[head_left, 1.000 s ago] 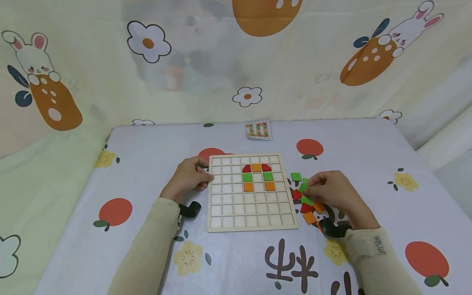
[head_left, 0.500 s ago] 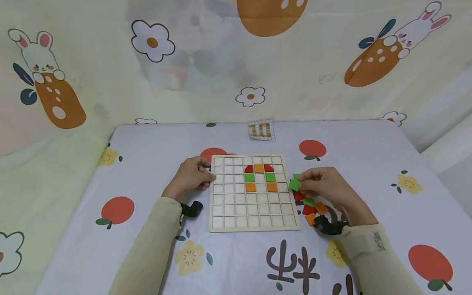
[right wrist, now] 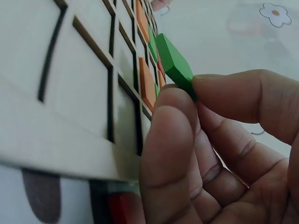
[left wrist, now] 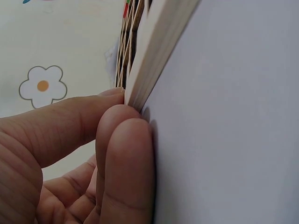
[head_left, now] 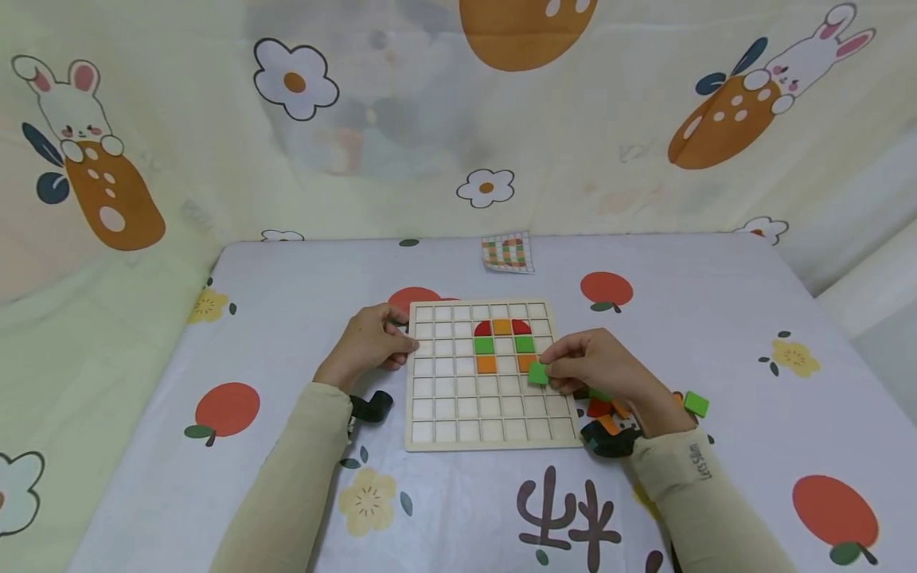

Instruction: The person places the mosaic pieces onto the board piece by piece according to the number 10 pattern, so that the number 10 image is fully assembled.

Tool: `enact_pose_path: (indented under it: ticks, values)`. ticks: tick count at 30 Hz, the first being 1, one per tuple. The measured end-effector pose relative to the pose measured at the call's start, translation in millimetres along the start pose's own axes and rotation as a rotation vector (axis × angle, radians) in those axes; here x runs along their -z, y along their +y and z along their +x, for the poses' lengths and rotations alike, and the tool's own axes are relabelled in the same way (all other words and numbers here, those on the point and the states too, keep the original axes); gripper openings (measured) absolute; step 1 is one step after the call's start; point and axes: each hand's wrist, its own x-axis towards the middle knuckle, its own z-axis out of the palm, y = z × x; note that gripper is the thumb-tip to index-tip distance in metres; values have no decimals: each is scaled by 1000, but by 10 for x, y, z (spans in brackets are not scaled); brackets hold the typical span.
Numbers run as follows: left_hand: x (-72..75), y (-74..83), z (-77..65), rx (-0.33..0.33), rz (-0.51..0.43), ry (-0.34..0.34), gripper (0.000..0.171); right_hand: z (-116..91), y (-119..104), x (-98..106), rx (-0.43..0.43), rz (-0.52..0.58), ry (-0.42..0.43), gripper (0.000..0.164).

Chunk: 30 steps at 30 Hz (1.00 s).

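Observation:
A square wooden grid board [head_left: 466,408] lies flat on the table. Red, orange and green tiles form an arch in its upper cells. At its left edge, my left hand [head_left: 368,342] holds the frame, and in the left wrist view the fingers [left wrist: 128,163] touch its side. Between thumb and fingertips, my right hand [head_left: 602,366] pinches a green square tile [head_left: 538,373]. It is over the board, just below the right-hand orange tile [head_left: 526,362]. In the right wrist view that green tile [right wrist: 173,60] is tilted above the cells.
Loose tiles, among them a red one [head_left: 598,408], lie right of the board, partly hidden by the right hand and wrist. A separate green tile [head_left: 696,403] is farther right. Behind the board lies a small card [head_left: 508,252] with a coloured grid pattern.
My right hand has picked the green tile from the loose pile and carried it left over the board. My left hand stays at the board's edge.

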Motion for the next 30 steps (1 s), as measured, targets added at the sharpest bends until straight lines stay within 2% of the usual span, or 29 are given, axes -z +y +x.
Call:
enact_pose_path:
  ticks: [16, 30]
  values:
    - [-6, 5, 5, -5, 7, 4, 46, 20, -17, -125, -34, -46, 7, 14]
    - [-9, 12, -4, 8, -1, 4, 45, 30, -3, -139, -58, -64, 17, 10]
